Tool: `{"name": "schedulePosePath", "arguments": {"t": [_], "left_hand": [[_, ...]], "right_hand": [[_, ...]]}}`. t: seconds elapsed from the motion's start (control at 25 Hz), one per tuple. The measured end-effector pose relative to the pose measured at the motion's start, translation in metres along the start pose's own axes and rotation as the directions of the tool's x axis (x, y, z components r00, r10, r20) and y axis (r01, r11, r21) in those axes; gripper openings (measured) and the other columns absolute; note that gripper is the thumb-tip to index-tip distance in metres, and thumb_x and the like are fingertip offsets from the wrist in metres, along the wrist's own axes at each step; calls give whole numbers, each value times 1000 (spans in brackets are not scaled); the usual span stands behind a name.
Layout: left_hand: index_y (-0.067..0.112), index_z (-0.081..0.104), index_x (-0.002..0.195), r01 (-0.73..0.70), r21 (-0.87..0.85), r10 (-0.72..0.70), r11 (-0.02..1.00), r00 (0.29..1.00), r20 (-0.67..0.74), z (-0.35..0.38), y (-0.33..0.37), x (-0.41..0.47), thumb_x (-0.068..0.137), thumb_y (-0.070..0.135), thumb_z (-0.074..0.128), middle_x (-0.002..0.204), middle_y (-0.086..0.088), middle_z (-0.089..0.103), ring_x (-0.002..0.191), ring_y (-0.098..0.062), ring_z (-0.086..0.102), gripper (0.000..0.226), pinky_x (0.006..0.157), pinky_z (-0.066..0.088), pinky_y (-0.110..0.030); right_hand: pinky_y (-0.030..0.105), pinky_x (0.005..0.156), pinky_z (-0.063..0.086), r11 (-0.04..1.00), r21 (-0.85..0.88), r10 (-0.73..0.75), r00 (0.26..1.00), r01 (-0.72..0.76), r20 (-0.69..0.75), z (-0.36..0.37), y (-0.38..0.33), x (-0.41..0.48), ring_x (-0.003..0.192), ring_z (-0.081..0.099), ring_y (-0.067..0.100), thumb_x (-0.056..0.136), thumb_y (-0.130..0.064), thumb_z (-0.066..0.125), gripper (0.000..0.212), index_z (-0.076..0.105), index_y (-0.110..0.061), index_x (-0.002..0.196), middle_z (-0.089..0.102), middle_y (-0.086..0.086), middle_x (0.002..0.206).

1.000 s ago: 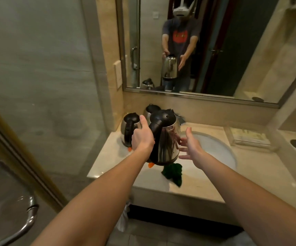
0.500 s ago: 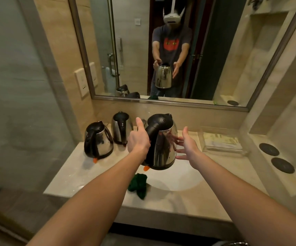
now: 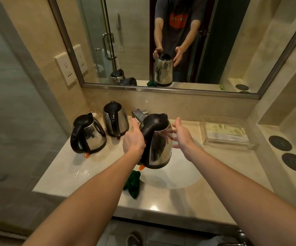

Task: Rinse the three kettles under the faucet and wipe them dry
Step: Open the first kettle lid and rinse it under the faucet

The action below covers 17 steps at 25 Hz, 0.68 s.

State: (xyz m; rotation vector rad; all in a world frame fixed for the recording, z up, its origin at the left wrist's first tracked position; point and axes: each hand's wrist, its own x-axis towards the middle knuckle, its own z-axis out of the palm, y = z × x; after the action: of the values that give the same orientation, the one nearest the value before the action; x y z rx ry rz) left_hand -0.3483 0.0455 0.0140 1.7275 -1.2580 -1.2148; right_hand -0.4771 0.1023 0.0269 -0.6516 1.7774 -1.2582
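Observation:
My left hand point(image 3: 133, 141) grips the black handle of a steel kettle point(image 3: 158, 148), holding it upright in the air over the white sink basin point(image 3: 184, 174). My right hand point(image 3: 181, 134) is open beside the kettle's right side, fingers spread, close to the steel wall. Two more steel kettles with black lids stand on the counter at the left: one point(image 3: 87, 134) nearer the wall, one point(image 3: 115, 119) further back. The faucet point(image 3: 138, 115) shows just behind the held kettle. A dark green cloth point(image 3: 133, 183) lies crumpled on the counter's front, left of the basin.
A clear plastic tray point(image 3: 227, 132) with papers sits right of the basin. Two dark round coasters point(image 3: 280, 143) lie on a raised ledge at the far right. A large mirror point(image 3: 214, 41) covers the back wall. A wall socket point(image 3: 66, 68) is at the left, by a glass partition.
The view has shifted right and closer to the counter, bringing both standing kettles into sight. The held kettle stays over the basin in my left hand; my right hand remains open beside it.

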Motion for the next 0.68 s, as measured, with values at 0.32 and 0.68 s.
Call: {"name": "schedulePosePath", "arguments": {"t": [0.32, 0.68], "left_hand": [[16, 57, 75, 70, 50, -74, 996, 994, 81, 24, -16, 72, 92, 74, 16, 76, -8, 64, 79, -25, 67, 73, 89, 56, -46], [15, 55, 69, 96, 154, -120, 983, 980, 157, 41, -44, 127, 92, 73, 14, 71, -9, 63, 79, -26, 68, 75, 89, 55, -45]], "right_hand": [[55, 113, 32, 972, -232, -42, 999, 36, -20, 35, 5, 81, 136, 42, 28, 97, -64, 17, 64, 54, -28, 136, 52, 3, 143], [50, 111, 34, 960, -263, 92, 995, -101, -45, 61, 20, 123, 126, 50, 26, 100, -59, 18, 60, 61, -25, 124, 59, 2, 123]]}}
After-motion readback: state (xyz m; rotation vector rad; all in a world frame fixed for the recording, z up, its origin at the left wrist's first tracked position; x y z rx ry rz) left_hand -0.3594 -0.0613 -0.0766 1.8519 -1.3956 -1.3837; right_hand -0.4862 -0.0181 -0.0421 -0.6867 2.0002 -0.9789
